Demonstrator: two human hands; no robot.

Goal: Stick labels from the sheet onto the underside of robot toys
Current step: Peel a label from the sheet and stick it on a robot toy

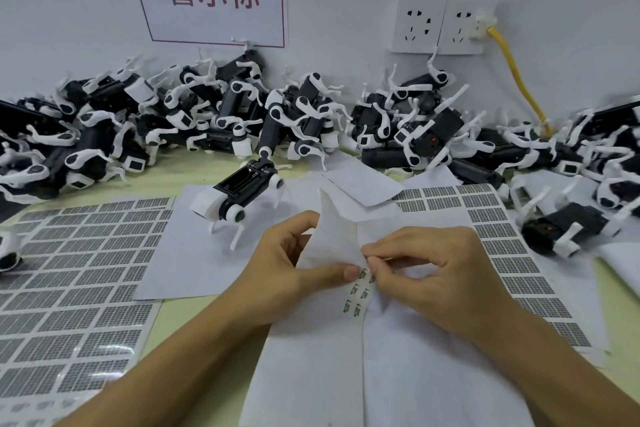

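Note:
A white backing sheet (332, 236) with a few small printed labels (358, 295) left on it is lifted off the table in the middle. My left hand (291, 267) pinches its folded part, thumb on top. My right hand (426, 270) pinches at a label near the sheet's edge with thumb and forefinger. One black-and-white robot toy (239, 194) lies upside down just beyond my hands, its dark underside facing up and its white legs on the paper.
Several more robot toys (138, 121) are heaped along the wall, left to right. Sheets of grey printed labels (79, 281) lie at left and at right (502, 239). Blank white papers (311, 374) cover the near table. Wall sockets (436, 28) carry a yellow cable (516, 76).

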